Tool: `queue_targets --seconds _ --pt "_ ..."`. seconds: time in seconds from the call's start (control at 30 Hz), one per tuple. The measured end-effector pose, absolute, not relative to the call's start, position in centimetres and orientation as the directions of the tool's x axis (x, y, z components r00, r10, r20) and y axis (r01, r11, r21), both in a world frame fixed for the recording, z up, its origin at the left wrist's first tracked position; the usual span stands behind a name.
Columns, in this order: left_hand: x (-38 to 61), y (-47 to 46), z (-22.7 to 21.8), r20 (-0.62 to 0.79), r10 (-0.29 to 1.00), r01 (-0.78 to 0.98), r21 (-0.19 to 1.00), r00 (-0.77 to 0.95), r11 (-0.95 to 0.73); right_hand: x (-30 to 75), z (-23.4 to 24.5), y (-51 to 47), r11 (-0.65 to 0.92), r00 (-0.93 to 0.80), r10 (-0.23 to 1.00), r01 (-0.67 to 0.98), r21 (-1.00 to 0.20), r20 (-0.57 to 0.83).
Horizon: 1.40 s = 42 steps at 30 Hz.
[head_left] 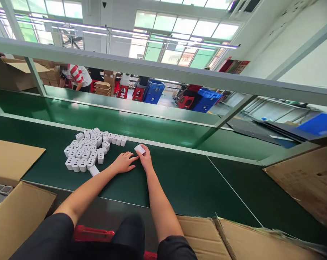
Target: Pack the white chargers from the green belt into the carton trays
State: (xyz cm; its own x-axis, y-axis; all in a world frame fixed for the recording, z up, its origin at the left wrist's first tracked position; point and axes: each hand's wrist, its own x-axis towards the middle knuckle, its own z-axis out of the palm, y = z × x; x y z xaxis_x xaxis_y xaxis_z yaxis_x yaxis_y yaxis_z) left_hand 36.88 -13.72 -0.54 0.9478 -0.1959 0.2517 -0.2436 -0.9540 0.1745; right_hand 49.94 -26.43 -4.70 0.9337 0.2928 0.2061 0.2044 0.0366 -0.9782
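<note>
My right hand is closed on a white charger block, held just above the dark green work surface. Beside it, my left hand lies low over the surface with its fingers spread and nothing in its grasp; its fingertips come close to the right hand. Left of my hands stands a cluster of white charger blocks, most of them upright with dark port slots facing up. One charger block lies on its side next to my left forearm.
An open cardboard box with packed pieces stands at the left. More cardboard lies at the front right, and a large carton stands at the right. A green conveyor belt runs behind a pale rail. Beyond it, a person bends over.
</note>
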Motion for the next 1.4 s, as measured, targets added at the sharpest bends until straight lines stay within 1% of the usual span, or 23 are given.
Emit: queue_targets --seconds 0.07,0.23,0.37,0.43,0.5,0.57,0.67,0.77,0.87,0.97,1.07,1.13,1.2,1.3,1.4 --pt "37.4 -13.2 -0.5 0.269 -0.217 -0.27 0.177 0.938 -0.947 49.9 -4.7 -26.5 -0.014 0.928 0.286 0.254 -0.967 0.239" --pt "36.2 -13.6 1.1 0.303 -0.201 -0.263 0.181 0.932 -0.948 49.8 -4.6 -26.6 -0.102 0.902 0.306 0.349 -0.931 0.305" --pt "31.6 -13.7 3.8 0.3 -0.206 -0.261 0.155 0.931 -0.953 50.2 -4.7 -26.1 -0.154 0.901 0.327 0.349 -0.924 0.286" --pt "28.9 -12.5 5.1 0.259 -0.211 -0.245 0.106 0.942 -0.964 50.8 -4.8 -25.1 -0.162 0.902 0.345 0.329 -0.931 0.258" --pt "26.6 -10.7 6.0 0.19 -0.225 -0.238 0.048 0.956 -0.97 51.4 -4.9 -23.5 -0.15 0.901 0.358 0.314 -0.937 0.245" --pt "25.0 -8.7 6.3 0.116 -0.252 -0.254 0.003 0.961 -0.967 51.8 -5.0 -21.8 -0.125 0.907 0.342 0.304 -0.944 0.247" --pt "23.9 -6.4 6.0 0.026 -0.295 -0.294 -0.051 0.955 -0.955 52.2 -5.2 -20.1 -0.079 0.911 0.322 0.298 -0.951 0.258" --pt "24.0 -5.3 5.3 -0.034 -0.312 -0.314 -0.107 0.949 -0.943 52.4 -5.5 -19.7 -0.033 0.885 0.369 0.317 -0.948 0.283" --pt "24.2 -5.1 4.9 -0.066 -0.296 -0.303 -0.146 0.953 -0.942 52.3 -5.5 -20.0 -0.02 0.859 0.41 0.346 -0.938 0.308" --pt "24.0 -5.6 5.6 -0.056 -0.308 -0.313 -0.13 0.95 -0.941 52.1 -5.3 -20.2 -0.045 0.859 0.408 0.357 -0.933 0.309" --pt "24.2 -6.6 7.1 0.043 -0.326 -0.325 -0.031 0.944 -0.945 52.0 -5.4 -20.2 -0.049 0.877 0.383 0.333 -0.942 0.29" --pt "25.3 -7.2 7.9 0.119 -0.296 -0.302 0.032 0.948 -0.953 52.2 -5.6 -20.1 -0.028 0.888 0.367 0.309 -0.951 0.278" --pt "27.6 -7.7 8.3 0.168 -0.204 -0.216 0.058 0.965 -0.975 52.4 -5.9 -20.1 -0.005 0.894 0.357 0.292 -0.956 0.271" --pt "32.0 -7.8 8.0 0.204 -0.014 -0.023 0.042 0.979 -0.999 52.5 -6.1 -20.0 0.017 0.896 0.345 0.29 -0.957 0.278" --pt "35.9 -7.1 7.2 0.235 0.114 0.112 0.023 0.965 -0.993 52.4 -6.1 -19.9 0.023 0.89 0.344 0.312 -0.95 0.301"
